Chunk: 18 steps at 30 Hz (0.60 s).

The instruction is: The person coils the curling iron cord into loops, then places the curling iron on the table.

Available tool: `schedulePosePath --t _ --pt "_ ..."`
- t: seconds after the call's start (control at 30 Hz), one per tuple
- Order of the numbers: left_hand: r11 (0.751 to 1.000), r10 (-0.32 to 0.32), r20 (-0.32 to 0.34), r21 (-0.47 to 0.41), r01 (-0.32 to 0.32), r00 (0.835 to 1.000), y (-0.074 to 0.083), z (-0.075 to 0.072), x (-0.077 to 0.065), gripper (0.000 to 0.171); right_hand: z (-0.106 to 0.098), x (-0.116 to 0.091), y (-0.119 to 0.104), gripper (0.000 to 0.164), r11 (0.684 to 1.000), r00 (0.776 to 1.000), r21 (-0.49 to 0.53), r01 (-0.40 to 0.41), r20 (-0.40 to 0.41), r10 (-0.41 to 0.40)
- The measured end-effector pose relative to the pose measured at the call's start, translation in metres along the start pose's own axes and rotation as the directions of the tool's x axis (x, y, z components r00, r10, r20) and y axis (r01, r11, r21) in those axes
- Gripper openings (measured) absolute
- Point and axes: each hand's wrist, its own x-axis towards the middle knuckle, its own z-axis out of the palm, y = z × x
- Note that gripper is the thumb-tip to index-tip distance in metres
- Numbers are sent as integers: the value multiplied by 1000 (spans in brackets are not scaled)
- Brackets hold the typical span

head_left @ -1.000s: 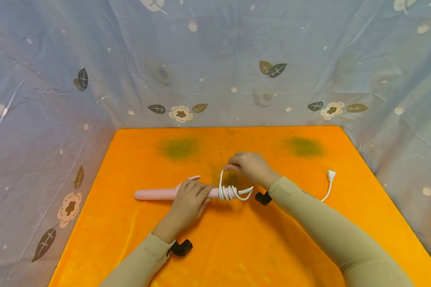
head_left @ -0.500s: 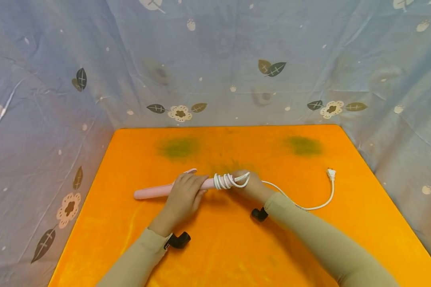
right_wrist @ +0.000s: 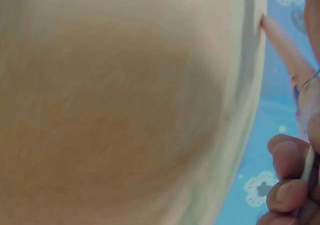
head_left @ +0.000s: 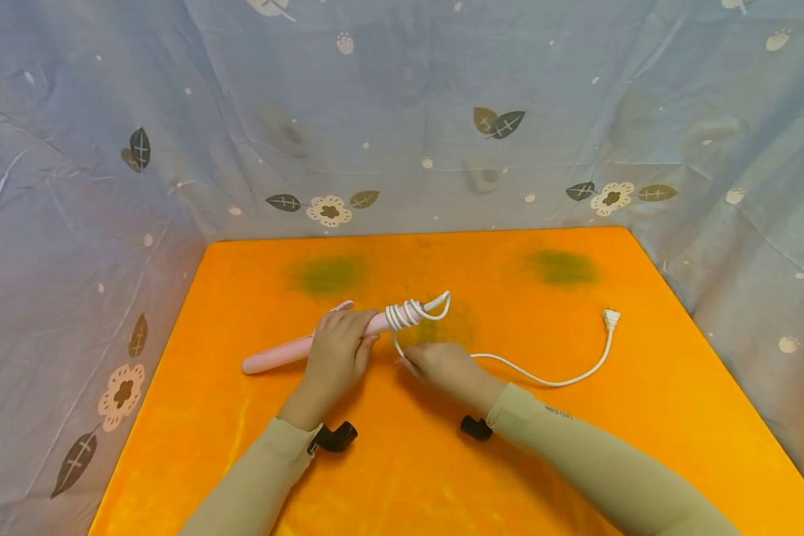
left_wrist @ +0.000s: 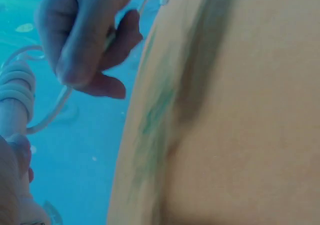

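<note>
A pink curling iron (head_left: 278, 355) lies slanted in the head view, its handle end raised up and to the right. My left hand (head_left: 338, 346) grips it round the middle, near the clamp lever (head_left: 342, 305). Several turns of white power cord (head_left: 403, 315) are wound round the handle, and a loop stands out beyond its end. My right hand (head_left: 445, 368) pinches the cord just below the handle, to the right of my left hand. In the right wrist view, curled fingertips (right_wrist: 290, 192) hold the white cord. The left wrist view shows the cord running from handle to right hand (left_wrist: 87, 40).
The loose cord trails right across the orange tabletop (head_left: 509, 476) to a white two-prong plug (head_left: 612, 318). Patterned grey-blue curtains (head_left: 402, 112) enclose the back and sides. A black wrist-worn piece (head_left: 336, 437) sits by the left cuff, another (head_left: 476, 428) by the right.
My right hand has carried the cord from behind the handle, down past its end, to the near side. The handle end has tilted up and away, and more loose cord shows toward the plug.
</note>
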Motion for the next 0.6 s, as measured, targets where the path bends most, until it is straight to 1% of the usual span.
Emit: schedulePosePath --t 0.17,0.3,0.43,0.6 --pt "1000 -25 7 15 25 1000 -2 -1 2 36 -10 1 -10 26 997 997 -53 64 -32 -66" --pt "999 -33 16 25 33 999 -3 1 2 35 -21 2 -17 17 991 992 -75 111 -54 -115" --pt "999 -36 18 36 35 999 -4 3 0 34 -33 4 -21 10 990 989 -67 126 -69 -131" --pt "997 -56 36 59 54 998 -5 4 -4 35 -48 6 -22 11 989 987 -70 132 -87 -138"
